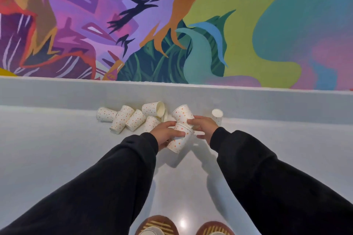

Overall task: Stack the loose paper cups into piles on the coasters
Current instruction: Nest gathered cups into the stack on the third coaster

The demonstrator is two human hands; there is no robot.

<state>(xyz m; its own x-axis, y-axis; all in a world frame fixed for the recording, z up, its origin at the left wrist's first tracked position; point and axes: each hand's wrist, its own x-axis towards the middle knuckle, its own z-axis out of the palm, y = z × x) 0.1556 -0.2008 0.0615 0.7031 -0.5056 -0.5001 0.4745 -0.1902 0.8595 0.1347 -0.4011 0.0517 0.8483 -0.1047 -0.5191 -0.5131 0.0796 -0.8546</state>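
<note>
**Desk:** Which step is this?

**Photographer:** Nesting, I'd say. The left hand [164, 135] is wrapped round a short stack of nested cups [178, 142], held tilted above the pale counter [57, 149]. The right hand [203, 125] curls its fingers on a single dotted cup [182, 113] that meets the stack's rims.

**Desk:** And next?

**Photographer:** Probably seating that cup squarely, then carrying the pile back to the coasters [157, 225], which lie well apart from both hands at the near edge. The loose cups [133, 118] lie tumbled just left of the hands, and one upturned cup [217, 115] stands beside the right.
</note>
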